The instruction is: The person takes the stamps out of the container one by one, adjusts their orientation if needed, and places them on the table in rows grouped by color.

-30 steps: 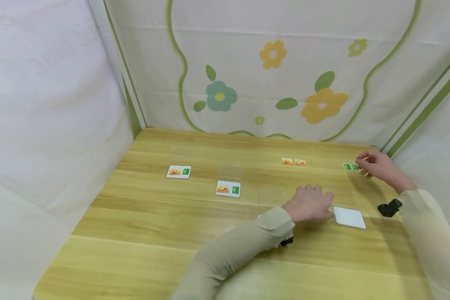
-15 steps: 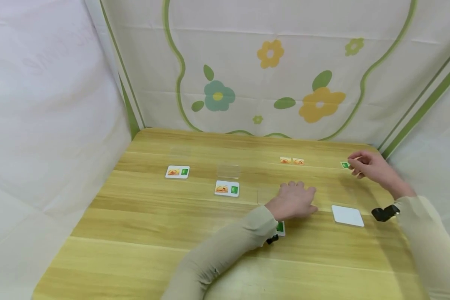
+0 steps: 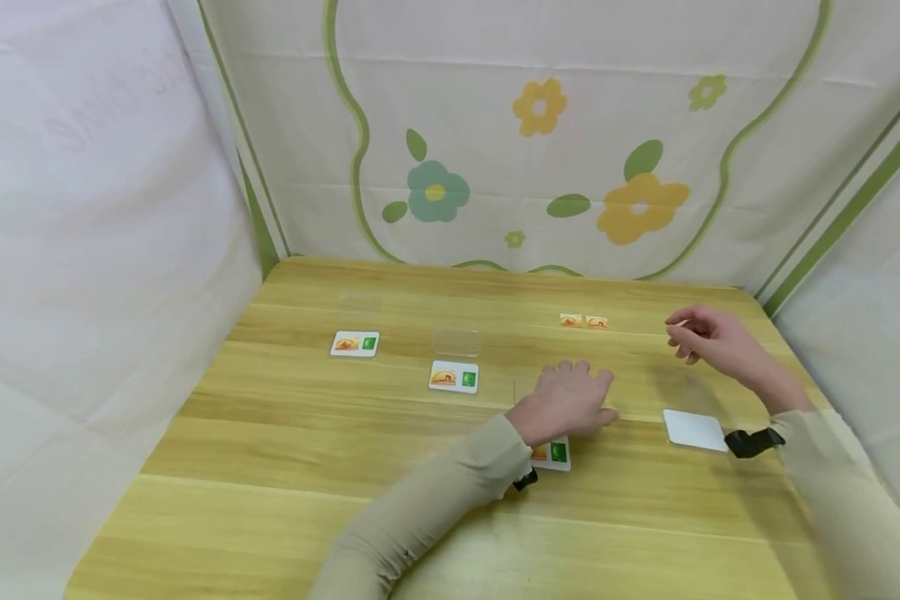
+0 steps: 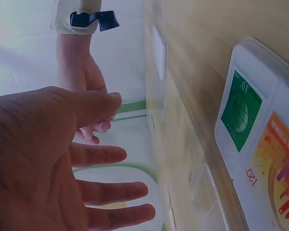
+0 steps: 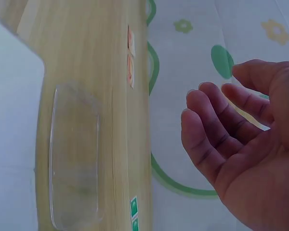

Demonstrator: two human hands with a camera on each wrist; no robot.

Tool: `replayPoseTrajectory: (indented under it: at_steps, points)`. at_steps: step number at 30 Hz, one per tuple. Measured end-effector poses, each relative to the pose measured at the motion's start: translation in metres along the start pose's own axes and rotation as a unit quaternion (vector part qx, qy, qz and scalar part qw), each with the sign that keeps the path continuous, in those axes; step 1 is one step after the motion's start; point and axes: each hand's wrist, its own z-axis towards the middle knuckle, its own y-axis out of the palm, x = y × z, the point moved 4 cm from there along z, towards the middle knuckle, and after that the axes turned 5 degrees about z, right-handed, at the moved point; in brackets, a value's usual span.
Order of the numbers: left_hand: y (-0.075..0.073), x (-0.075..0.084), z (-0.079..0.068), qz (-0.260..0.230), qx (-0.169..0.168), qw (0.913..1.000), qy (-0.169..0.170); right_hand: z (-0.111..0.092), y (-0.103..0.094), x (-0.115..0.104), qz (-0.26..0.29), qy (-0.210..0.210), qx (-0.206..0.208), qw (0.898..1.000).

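Observation:
My left hand (image 3: 566, 400) hovers with spread fingers, holding nothing, and partly covers a white case (image 3: 561, 464) bearing an orange stamp and a green globe stamp (image 4: 241, 110). Higher over the table at the right is my right hand (image 3: 708, 342), its fingers loosely bent with nothing between them. Two green stamps (image 5: 134, 207) lie on the table, hidden behind that hand in the head view. Below it sits a blank white case (image 3: 695, 430) with a clear open lid (image 5: 76, 159). Two orange stamps (image 3: 583, 322) lie side by side at the back.
Two more white cases, a left one (image 3: 355, 344) and a middle one (image 3: 453, 377), each carry an orange and a green stamp. A clear lid (image 3: 456, 342) lies open behind the middle case. White curtains (image 3: 480, 258) enclose the wooden table (image 3: 307, 508).
My right hand has moved left, away from the two green stamps, and now covers them in the head view. My left hand has also shifted left, over the filled case.

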Motion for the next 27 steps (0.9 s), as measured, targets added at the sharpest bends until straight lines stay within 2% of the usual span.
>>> replayPoseTrajectory:
  at_steps: [11, 16, 21, 27]
  points:
    - [0.002, -0.013, -0.01, -0.019, 0.016, 0.9997, 0.001, 0.0, 0.031, -0.023, 0.019, -0.027, -0.01, 0.999]
    - [0.005, -0.022, -0.018, -0.012, 0.021, 0.9997, 0.006, 0.001, 0.044, -0.034, 0.025, -0.023, -0.03, 0.999]
    - [0.004, -0.031, -0.024, -0.018, 0.021, 0.9996, 0.001, 0.001, 0.055, -0.046, 0.035, -0.037, -0.042, 0.998]
    - [0.006, -0.04, -0.029, -0.02, 0.027, 0.9994, 0.0, 0.0, 0.067, -0.051, 0.04, -0.053, -0.048, 0.997]
